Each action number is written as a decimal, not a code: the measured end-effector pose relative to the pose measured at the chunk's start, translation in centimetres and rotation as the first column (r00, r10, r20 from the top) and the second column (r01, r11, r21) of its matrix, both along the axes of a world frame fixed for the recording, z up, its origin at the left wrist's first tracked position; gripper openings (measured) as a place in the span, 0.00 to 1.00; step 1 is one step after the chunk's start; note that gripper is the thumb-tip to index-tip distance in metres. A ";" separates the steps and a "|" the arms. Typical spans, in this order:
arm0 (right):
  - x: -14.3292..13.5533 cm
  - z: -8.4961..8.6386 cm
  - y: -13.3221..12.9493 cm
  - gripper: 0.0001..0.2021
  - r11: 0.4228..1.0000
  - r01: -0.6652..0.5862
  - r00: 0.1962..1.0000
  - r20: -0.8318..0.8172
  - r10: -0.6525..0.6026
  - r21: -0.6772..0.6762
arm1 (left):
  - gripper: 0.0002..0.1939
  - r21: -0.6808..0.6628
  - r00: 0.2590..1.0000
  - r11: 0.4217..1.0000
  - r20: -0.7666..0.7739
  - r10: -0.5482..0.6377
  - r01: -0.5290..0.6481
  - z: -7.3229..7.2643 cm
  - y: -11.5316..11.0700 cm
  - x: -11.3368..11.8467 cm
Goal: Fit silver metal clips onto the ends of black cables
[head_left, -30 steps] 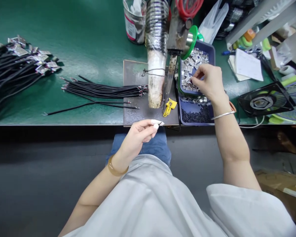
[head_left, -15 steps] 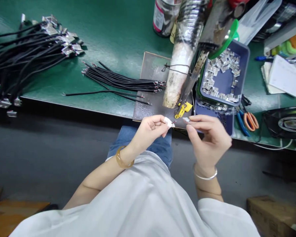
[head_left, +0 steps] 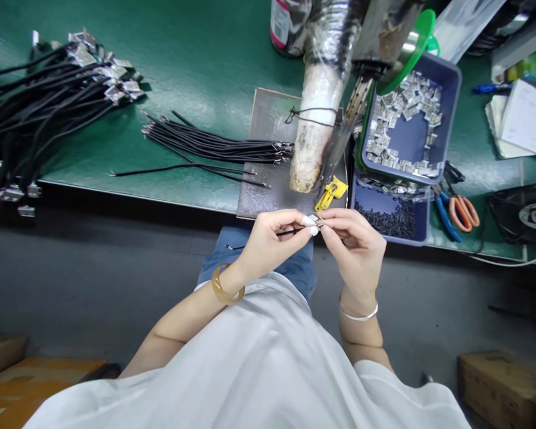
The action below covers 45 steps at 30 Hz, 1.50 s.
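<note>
My left hand pinches a thin black cable near one end. White tape or a covering wraps a fingertip on it. The cable's other end hangs out to the left over my lap. My right hand is closed on a small silver metal connector, which meets the cable end between both sets of fingertips. Fingers partly hide the exact contact. Just beyond sits a yellow tool part under the soldering fixture's metal arm. Several loose black cables with stripped ends lie on the dark board and green table.
A large bundle of black cables with metal ends lies at left. To the right are a blue bin of metal connectors, a lower bin of small black pieces, and orange-and-blue-handled tools. A wrapped white tube overhangs the board.
My right hand has moved left with the metal connector, bringing it to the cable end at my left fingertips. The lower bin of black pieces is now more exposed.
</note>
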State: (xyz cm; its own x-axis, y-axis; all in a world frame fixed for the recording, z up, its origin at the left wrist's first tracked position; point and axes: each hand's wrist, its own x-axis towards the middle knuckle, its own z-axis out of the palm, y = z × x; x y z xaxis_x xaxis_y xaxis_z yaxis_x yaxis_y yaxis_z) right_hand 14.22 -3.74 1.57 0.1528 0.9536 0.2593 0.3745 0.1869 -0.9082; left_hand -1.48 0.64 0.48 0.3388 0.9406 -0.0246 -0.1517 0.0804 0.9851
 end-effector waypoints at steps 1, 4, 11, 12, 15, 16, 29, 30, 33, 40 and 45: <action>0.1 0.0 0.0 0.05 1.000 -0.006 1.000 0.020 0.006 0.002 | 0.07 0.052 0.999 0.999 -0.047 0.000 0.002 -0.1 0.0 -0.1; 0.3 0.3 0.0 0.05 1.000 -0.009 0.990 0.140 0.006 0.021 | 0.06 0.273 0.981 0.961 -0.192 0.011 0.042 -0.3 0.0 -0.5; -0.6 0.2 -0.2 0.06 0.991 0.048 0.986 0.154 -0.066 0.123 | 0.11 0.242 0.990 0.970 -0.142 0.014 0.022 -0.4 -0.8 -0.3; -0.8 0.0 -0.2 0.07 0.986 0.062 0.980 0.179 -0.090 0.158 | 0.12 0.142 0.997 0.990 -0.081 -0.016 0.027 -0.3 -0.8 -0.3; -1.1 -0.3 -0.1 0.09 0.973 0.081 0.966 0.226 -0.130 0.214 | 0.15 -0.125 0.993 0.989 0.096 -0.069 0.080 0.0 -0.4 -0.3; -1.0 -0.3 -0.1 0.09 0.972 0.089 0.966 0.219 -0.137 0.218 | 0.15 -0.170 0.991 0.982 0.118 -0.059 0.079 0.1 -0.2 -0.3; -0.9 -1.4 0.2 0.06 0.933 0.127 0.961 0.190 -0.199 0.336 | 0.05 -0.164 0.994 0.986 0.106 0.003 0.014 0.1 1.0 -0.5; -0.8 -1.6 0.3 0.05 0.938 0.139 0.970 0.148 -0.194 0.317 | 0.04 -0.160 0.994 0.987 0.109 0.000 0.017 0.1 1.0 -0.5; -0.5 -1.9 0.6 0.05 0.942 0.122 0.973 0.150 -0.176 0.313 | 0.04 -0.165 0.992 0.986 0.128 0.004 0.017 0.1 1.2 -0.4; -0.2 -2.3 0.7 0.08 0.891 0.032 0.907 0.361 -0.216 0.452 | 0.04 -0.196 0.997 0.980 0.071 0.029 -0.015 0.3 1.6 0.1; 0.0 -2.4 1.0 0.07 0.913 0.044 0.923 0.332 -0.191 0.405 | 0.05 -0.115 0.996 0.989 -0.029 0.089 -0.092 0.3 1.6 0.5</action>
State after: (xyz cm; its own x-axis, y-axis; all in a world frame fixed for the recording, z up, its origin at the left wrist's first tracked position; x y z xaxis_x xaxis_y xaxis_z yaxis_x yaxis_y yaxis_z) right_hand 14.18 -2.76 -0.85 0.0839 0.7488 0.6575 0.7002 0.4252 -0.5736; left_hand -0.97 2.28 0.73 0.2507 0.9576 -0.1422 -0.1406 0.1813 0.9733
